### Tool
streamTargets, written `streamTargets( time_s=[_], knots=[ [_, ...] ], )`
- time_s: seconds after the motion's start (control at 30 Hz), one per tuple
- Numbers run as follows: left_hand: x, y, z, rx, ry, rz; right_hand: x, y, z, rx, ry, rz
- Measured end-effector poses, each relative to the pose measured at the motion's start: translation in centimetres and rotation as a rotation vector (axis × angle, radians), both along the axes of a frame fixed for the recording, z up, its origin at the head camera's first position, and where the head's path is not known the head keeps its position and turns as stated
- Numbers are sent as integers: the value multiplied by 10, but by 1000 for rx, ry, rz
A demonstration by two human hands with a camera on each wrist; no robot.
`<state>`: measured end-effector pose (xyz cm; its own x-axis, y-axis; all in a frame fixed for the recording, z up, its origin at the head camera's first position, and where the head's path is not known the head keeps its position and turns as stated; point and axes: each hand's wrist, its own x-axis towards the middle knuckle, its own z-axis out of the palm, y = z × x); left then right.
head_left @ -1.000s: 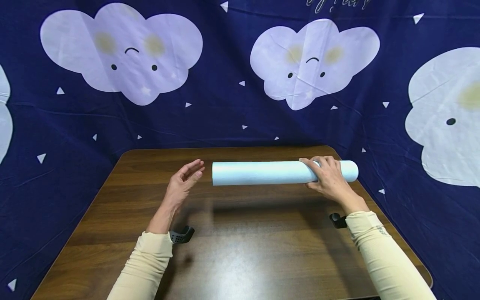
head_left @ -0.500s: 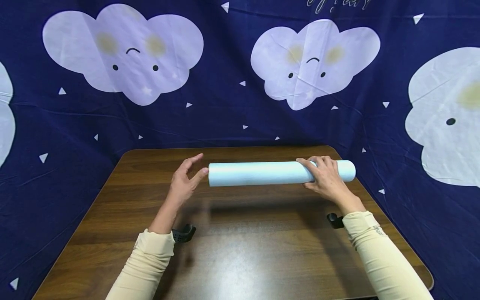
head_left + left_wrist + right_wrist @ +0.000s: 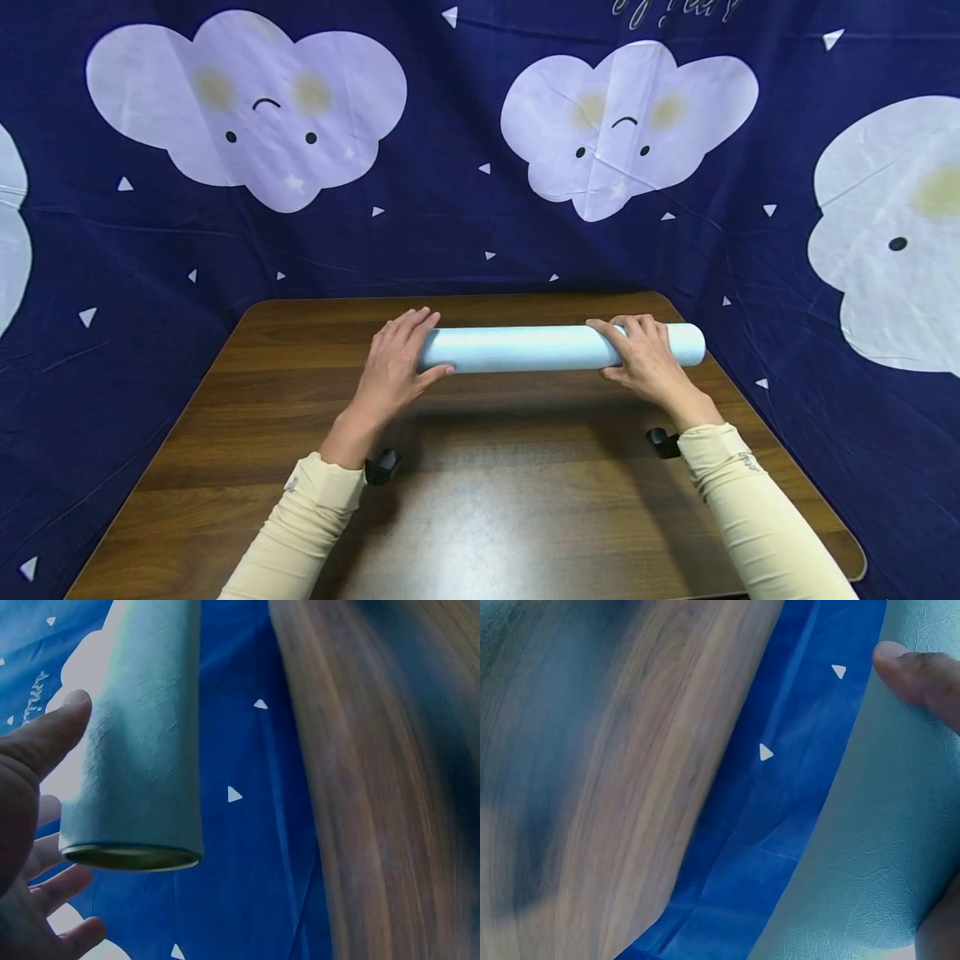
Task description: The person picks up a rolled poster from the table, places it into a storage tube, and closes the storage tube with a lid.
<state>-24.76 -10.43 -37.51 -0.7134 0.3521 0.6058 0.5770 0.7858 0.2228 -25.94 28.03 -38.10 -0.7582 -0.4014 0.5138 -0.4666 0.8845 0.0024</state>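
A long light-blue tube (image 3: 525, 348) with a finely creased surface is held level above the wooden table. My right hand (image 3: 647, 354) grips it near its right end, fingers over the top and thumb below. At the left end, my left hand (image 3: 396, 358) reaches round the tube, fingers above and thumb low in front. In the left wrist view, the thumb (image 3: 64, 727) lies at the tube's edge and the other fingers are spread beside its rimmed end (image 3: 131, 857). The right wrist view shows the right thumb (image 3: 919, 671) pressed on the textured surface.
The brown wooden table (image 3: 480, 500) lies beneath, with the tube's shadow across it. A dark blue cloth (image 3: 450, 233) printed with clouds and small triangles hangs behind and at both sides. Black wrist camera mounts (image 3: 384, 467) stick out from both sleeves.
My left hand has moved right, from beside the tube's left end to round it. The tube and my right hand have shifted slightly left.
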Motion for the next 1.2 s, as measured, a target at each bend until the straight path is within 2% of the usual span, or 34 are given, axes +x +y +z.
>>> streamTargets(
  time_s=[0.23,0.4,0.67,0.97,1.2],
  knots=[
    [-4,4,-8,-122,74,60,0,-3,-3,-4,-22,-7],
    [-5,5,-14,-168,85,89,0,-5,-6,-3,-49,-16],
    [-6,2,-24,-185,49,107,0,-11,-15,-4,-85,-28],
    [-9,-4,-42,-189,-1,98,-3,-18,-36,-1,-139,-39],
    [-12,-9,-54,-182,-65,99,-7,-23,-47,-3,-165,-29]
  ],
)
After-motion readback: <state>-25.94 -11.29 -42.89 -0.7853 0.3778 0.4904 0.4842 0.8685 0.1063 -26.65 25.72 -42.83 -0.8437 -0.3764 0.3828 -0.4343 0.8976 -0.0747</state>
